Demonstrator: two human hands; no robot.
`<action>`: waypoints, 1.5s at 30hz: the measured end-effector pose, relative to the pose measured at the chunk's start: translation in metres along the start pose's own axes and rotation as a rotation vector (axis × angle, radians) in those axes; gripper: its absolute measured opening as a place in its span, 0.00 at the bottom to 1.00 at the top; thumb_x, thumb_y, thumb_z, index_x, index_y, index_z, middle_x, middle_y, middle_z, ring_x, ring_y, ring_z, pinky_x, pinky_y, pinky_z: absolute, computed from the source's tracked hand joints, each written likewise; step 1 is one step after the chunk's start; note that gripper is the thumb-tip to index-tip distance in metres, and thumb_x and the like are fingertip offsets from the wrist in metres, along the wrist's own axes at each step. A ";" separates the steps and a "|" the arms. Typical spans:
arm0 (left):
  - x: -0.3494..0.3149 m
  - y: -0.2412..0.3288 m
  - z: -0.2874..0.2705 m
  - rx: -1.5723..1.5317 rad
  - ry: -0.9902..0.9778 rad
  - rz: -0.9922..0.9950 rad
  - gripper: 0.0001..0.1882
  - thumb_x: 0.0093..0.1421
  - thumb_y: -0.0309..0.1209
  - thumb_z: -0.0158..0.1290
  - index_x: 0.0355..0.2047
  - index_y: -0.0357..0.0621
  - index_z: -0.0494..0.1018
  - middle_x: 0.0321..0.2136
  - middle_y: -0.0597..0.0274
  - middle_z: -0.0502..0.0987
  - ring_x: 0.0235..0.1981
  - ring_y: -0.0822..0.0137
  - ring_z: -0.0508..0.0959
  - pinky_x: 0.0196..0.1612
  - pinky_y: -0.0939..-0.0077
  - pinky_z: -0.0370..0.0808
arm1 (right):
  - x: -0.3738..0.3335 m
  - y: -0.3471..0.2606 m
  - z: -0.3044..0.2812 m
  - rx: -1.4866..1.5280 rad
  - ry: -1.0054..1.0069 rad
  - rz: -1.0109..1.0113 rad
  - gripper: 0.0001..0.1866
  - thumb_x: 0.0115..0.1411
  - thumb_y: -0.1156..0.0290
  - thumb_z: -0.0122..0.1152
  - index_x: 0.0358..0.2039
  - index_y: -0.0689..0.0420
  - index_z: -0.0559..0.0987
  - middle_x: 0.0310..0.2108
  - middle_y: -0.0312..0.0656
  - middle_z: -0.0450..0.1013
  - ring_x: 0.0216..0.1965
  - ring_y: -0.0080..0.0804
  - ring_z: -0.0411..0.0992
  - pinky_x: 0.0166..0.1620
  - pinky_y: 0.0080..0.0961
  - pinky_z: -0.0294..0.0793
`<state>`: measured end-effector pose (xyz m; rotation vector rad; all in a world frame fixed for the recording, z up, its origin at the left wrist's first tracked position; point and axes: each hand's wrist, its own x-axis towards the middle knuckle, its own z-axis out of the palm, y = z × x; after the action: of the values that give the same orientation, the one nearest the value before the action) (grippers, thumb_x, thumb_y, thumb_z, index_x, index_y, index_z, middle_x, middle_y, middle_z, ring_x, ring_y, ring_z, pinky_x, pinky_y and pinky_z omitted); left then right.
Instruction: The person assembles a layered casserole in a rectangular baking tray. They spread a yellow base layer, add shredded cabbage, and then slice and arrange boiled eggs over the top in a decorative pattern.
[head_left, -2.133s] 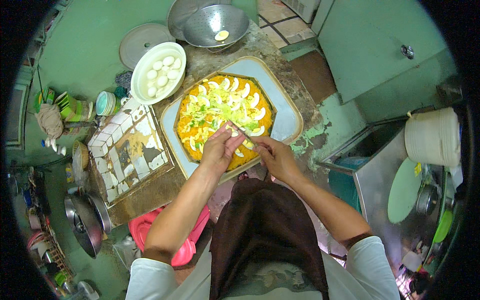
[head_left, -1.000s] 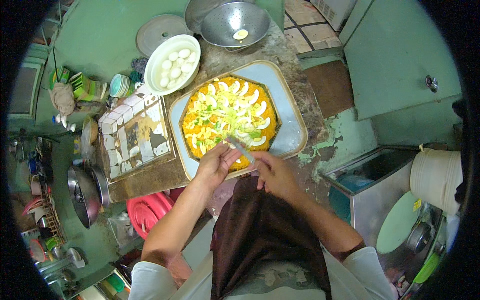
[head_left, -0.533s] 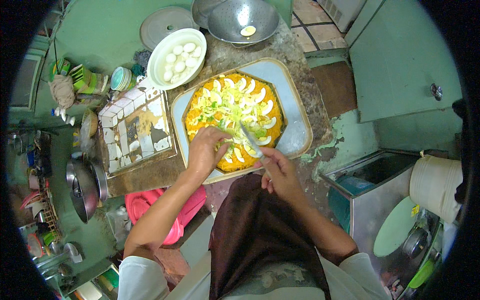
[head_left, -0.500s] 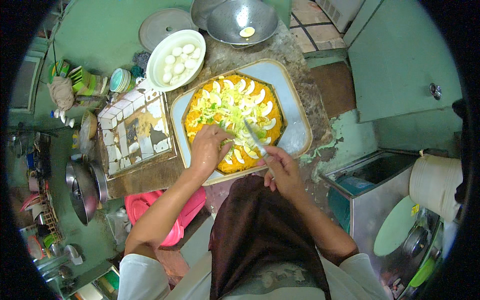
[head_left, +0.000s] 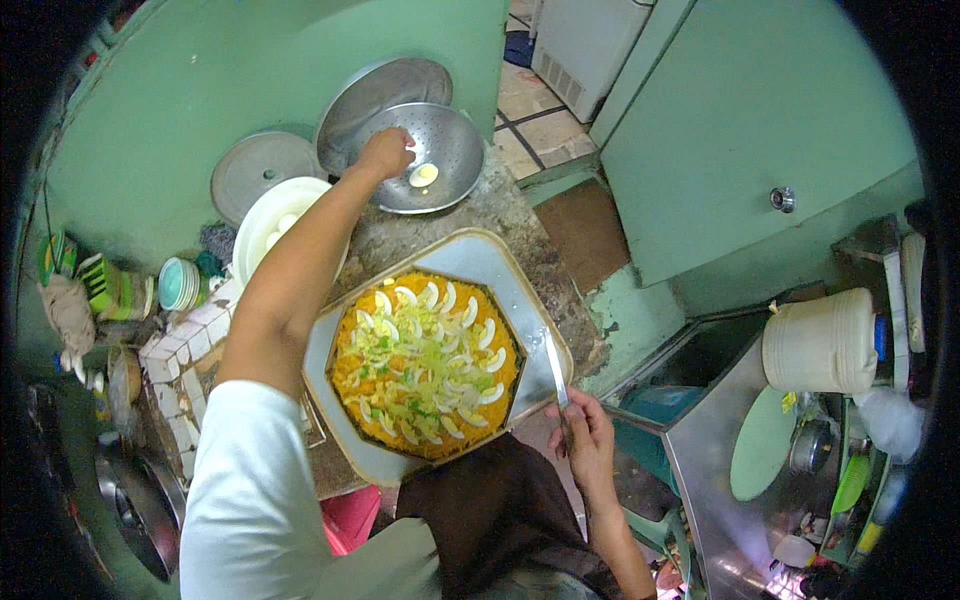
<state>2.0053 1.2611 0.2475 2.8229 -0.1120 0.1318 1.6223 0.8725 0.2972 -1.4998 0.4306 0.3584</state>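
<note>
Reaching beyond the far edge of the tray (head_left: 340, 345), the left hand (head_left: 385, 152) sits at the rim of a perforated metal colander (head_left: 450, 135), fingers curled loosely inward, holding nothing that can be made out. Egg piece (head_left: 423, 175), pale with yellow centre, lies inside the colander just right of that hand, apart from the fingers. Right hand (head_left: 590, 440) is at the tray's near-right corner, closed around the handle of a knife (head_left: 554, 366); blade runs up along the tray's right edge, tip pointing away from the person. Tray itself: pale blue, tan rim, resting on the worn bench (head_left: 510, 215). On it an orange noodle dish (head_left: 425, 362) in hexagon shape, topped with shredded green and ringed with white egg wedges. White bowl (head_left: 262, 215) of peeled eggs stands off the tray's far-left corner, partly hidden by the left forearm. Round metal lid (head_left: 255, 170) lies beyond that bowl. Stack of small teal-rimmed dishes (head_left: 180, 284) to the tray's left.
</note>
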 end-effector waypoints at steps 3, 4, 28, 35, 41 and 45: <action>0.042 -0.014 0.050 -0.033 -0.368 -0.269 0.23 0.44 0.45 0.69 0.36 0.45 0.81 0.37 0.52 0.83 0.39 0.55 0.83 0.44 0.60 0.77 | -0.009 0.004 0.001 0.005 0.104 -0.005 0.17 0.71 0.67 0.48 0.56 0.61 0.70 0.37 0.43 0.77 0.20 0.22 0.71 0.19 0.18 0.65; 0.048 -0.014 0.062 -0.016 -0.343 -0.257 0.24 0.42 0.46 0.70 0.36 0.45 0.81 0.37 0.53 0.83 0.39 0.55 0.83 0.43 0.61 0.78 | -0.012 0.006 0.000 0.012 0.138 0.007 0.17 0.71 0.67 0.48 0.55 0.61 0.70 0.37 0.43 0.77 0.20 0.22 0.71 0.19 0.18 0.65; -0.390 0.031 -0.050 -1.391 0.517 -0.925 0.21 0.71 0.27 0.42 0.63 0.36 0.57 0.53 0.46 0.74 0.50 0.59 0.78 0.53 0.66 0.76 | 0.040 0.103 -0.008 0.284 -0.144 -0.061 0.15 0.69 0.71 0.47 0.55 0.58 0.69 0.55 0.40 0.70 0.52 0.29 0.71 0.50 0.29 0.74; -0.354 0.006 0.010 -1.257 0.406 -0.752 0.21 0.69 0.29 0.46 0.61 0.37 0.62 0.49 0.53 0.79 0.49 0.66 0.78 0.53 0.72 0.74 | 0.046 0.107 0.007 0.190 -0.177 -0.151 0.17 0.68 0.69 0.48 0.56 0.58 0.70 0.55 0.41 0.69 0.56 0.30 0.68 0.52 0.28 0.72; -0.374 0.015 0.007 -1.131 0.312 -0.795 0.20 0.67 0.30 0.48 0.58 0.36 0.67 0.48 0.56 0.79 0.46 0.67 0.77 0.52 0.73 0.73 | 0.071 0.091 0.024 0.104 -0.240 -0.194 0.16 0.68 0.68 0.47 0.54 0.57 0.72 0.49 0.38 0.70 0.48 0.27 0.68 0.54 0.28 0.68; -0.433 0.038 0.016 -1.127 0.456 -0.878 0.21 0.66 0.30 0.48 0.59 0.40 0.68 0.48 0.57 0.78 0.46 0.67 0.76 0.49 0.73 0.73 | 0.125 0.060 0.041 -0.267 -0.213 -0.404 0.16 0.67 0.61 0.50 0.49 0.58 0.75 0.42 0.43 0.74 0.42 0.33 0.71 0.47 0.31 0.69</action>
<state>1.5731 1.2471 0.1995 1.4732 0.8504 0.3545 1.7046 0.9119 0.1849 -1.7426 -0.0967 0.2564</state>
